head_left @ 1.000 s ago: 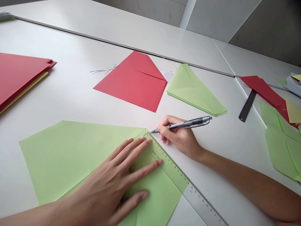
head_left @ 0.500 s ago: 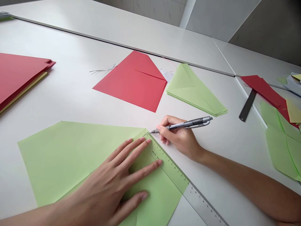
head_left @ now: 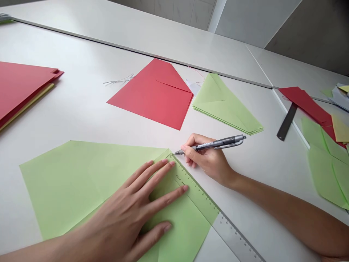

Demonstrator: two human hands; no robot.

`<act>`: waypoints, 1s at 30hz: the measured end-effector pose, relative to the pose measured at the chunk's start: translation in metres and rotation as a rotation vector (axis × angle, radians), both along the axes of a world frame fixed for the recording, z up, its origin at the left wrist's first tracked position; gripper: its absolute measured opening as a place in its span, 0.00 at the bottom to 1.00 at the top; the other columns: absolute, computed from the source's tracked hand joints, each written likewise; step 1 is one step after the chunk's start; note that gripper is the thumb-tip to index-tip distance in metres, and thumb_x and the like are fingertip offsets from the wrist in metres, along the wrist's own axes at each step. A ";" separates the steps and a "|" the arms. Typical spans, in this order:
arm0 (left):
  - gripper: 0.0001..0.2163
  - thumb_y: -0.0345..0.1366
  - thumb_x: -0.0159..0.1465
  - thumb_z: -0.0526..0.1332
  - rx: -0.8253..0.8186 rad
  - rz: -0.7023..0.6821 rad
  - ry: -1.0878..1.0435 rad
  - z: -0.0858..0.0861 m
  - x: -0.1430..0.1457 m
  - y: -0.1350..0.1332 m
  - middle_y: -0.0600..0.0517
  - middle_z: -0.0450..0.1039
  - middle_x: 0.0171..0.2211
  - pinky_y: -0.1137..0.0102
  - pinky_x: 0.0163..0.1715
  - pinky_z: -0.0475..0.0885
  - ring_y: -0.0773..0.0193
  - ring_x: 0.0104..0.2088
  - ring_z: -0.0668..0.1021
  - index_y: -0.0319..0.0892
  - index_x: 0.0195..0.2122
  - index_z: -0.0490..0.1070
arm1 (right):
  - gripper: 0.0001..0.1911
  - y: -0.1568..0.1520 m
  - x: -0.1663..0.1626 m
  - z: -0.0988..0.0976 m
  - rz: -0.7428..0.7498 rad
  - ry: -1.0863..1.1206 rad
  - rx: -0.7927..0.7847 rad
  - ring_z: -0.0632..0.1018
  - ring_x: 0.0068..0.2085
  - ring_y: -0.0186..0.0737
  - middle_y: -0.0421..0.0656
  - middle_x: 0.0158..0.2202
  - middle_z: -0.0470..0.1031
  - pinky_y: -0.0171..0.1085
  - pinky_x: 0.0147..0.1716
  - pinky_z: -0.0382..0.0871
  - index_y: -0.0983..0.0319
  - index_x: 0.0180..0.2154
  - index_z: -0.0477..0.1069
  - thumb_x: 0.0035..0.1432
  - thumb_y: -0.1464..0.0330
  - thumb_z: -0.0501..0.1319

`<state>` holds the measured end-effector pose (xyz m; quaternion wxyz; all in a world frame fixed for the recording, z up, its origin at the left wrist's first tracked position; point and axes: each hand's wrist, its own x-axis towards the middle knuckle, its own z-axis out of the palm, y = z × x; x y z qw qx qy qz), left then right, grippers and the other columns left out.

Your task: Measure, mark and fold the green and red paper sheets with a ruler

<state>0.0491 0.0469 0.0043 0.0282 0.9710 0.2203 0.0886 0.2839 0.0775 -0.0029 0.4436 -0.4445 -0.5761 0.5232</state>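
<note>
A folded sheet of green paper (head_left: 73, 174) lies on the white table in front of me. Along its right edge rests a clear plastic ruler (head_left: 231, 231), running from the paper's top corner down to the lower right. My left hand (head_left: 136, 207) is spread flat with its fingers apart, pressing on the paper and the ruler's near side. A grey and black pen (head_left: 220, 142) is pinched in my right hand (head_left: 208, 160). The pen's tip meets the ruler's upper end, at the corner of the paper.
Folded red paper (head_left: 152, 98) and stacked green paper (head_left: 223, 105) lie farther back. White ties (head_left: 118, 80) sit beside the red paper. At left is a red stack (head_left: 21, 87) over yellow. On the right lie a dark flat strip (head_left: 287, 122) and more red paper (head_left: 308, 103).
</note>
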 end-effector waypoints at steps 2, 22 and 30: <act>0.30 0.44 0.68 0.55 -0.014 0.003 -0.008 0.000 0.000 -0.001 0.43 0.45 0.71 0.48 0.62 0.64 0.44 0.69 0.54 0.51 0.70 0.49 | 0.14 0.000 0.000 0.000 -0.002 -0.003 0.002 0.71 0.23 0.28 0.34 0.22 0.69 0.30 0.25 0.67 0.61 0.27 0.65 0.64 0.63 0.63; 0.30 0.44 0.68 0.56 -0.040 0.014 -0.010 0.001 -0.001 -0.002 0.46 0.45 0.72 0.48 0.63 0.63 0.44 0.69 0.55 0.52 0.70 0.48 | 0.15 0.000 -0.001 -0.001 -0.006 -0.012 -0.008 0.71 0.23 0.29 0.34 0.22 0.69 0.31 0.25 0.68 0.60 0.28 0.65 0.63 0.60 0.64; 0.31 0.44 0.68 0.56 -0.032 -0.012 -0.016 0.002 -0.001 -0.001 0.44 0.46 0.71 0.48 0.60 0.67 0.42 0.69 0.56 0.51 0.70 0.49 | 0.17 0.002 0.000 -0.001 -0.036 0.002 -0.020 0.71 0.22 0.30 0.35 0.21 0.70 0.31 0.22 0.67 0.60 0.27 0.65 0.62 0.58 0.64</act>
